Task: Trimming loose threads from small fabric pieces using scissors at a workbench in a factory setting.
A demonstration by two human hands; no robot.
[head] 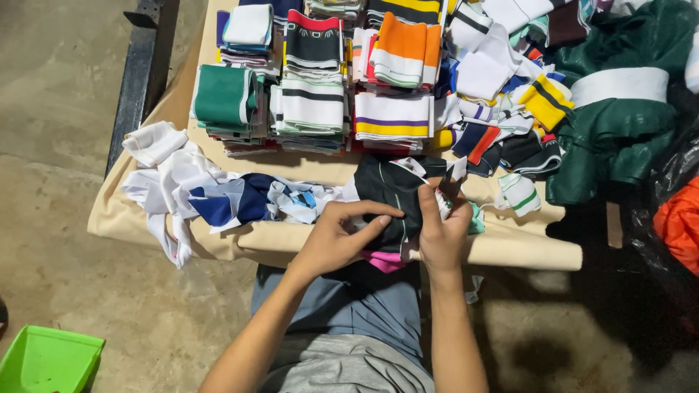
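Garment workshop, sorting/cutting area. Evidence: worktable [510, 251] w/ tan cloth cover over bare concrete floor [65, 189]; stacks of folded striped rib-knit collar/cuff pieces [313, 102] in rows at 12 o'clock; loose fabric offcuts [196, 189] heaped at 9 o'clock; bulk green fabric [619, 138] at 2 o'clock; black plastic bag [670, 196] at 3 o'clock; green plastic bin [44, 360] on floor, 8 o'clock.
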